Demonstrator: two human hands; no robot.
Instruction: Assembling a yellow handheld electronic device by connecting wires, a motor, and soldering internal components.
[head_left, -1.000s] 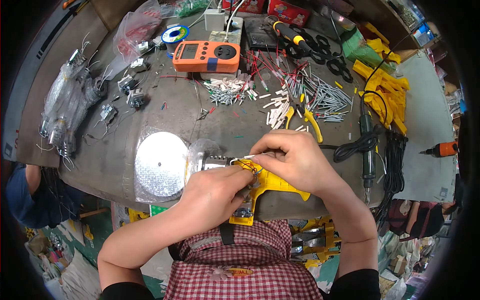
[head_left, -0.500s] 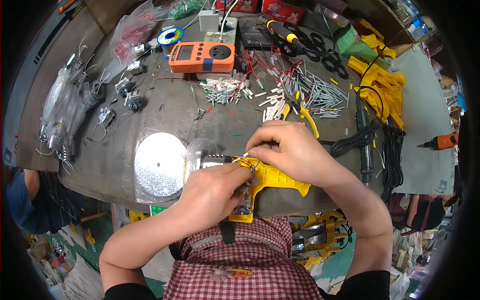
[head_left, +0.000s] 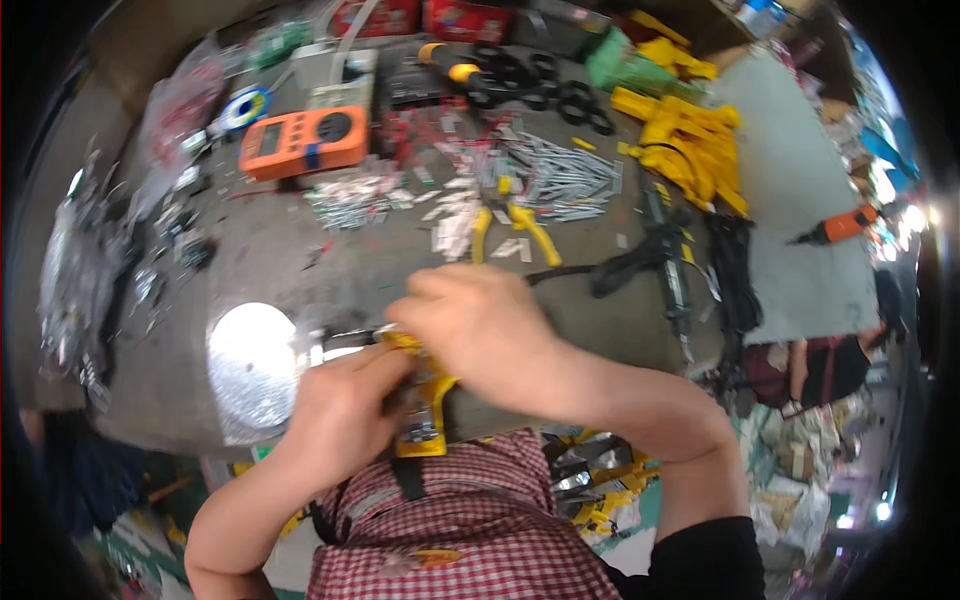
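Note:
At the table's near edge, my left hand (head_left: 345,410) is closed round a yellow plastic tool housing (head_left: 424,432), with a dark and shiny part inside it. A shiny metal cylinder (head_left: 343,340) points left from the housing, beyond my left fingers. My right hand (head_left: 480,325) lies over the housing's right side, fingers bunched beside the left fingertips. Blur and the hand itself hide what those fingers pinch. Left of the hands is a round silvery disc (head_left: 253,365) in clear wrapping. Yellow-handled pliers (head_left: 535,237) rest beyond my right hand.
An orange multimeter (head_left: 305,143) stands at the back left. Metal rods (head_left: 570,172) and white sleeves (head_left: 458,215) are piled mid-table. Yellow housings (head_left: 690,145) are heaped back right, near a corded dark tool (head_left: 668,265). Wrapped metal parts (head_left: 80,285) lie far left.
The whole view has shifted, so the table's things sit farther left and are blurred. My right hand now covers more of the yellow housing; the white piece and wires at its fingertips no longer show clearly.

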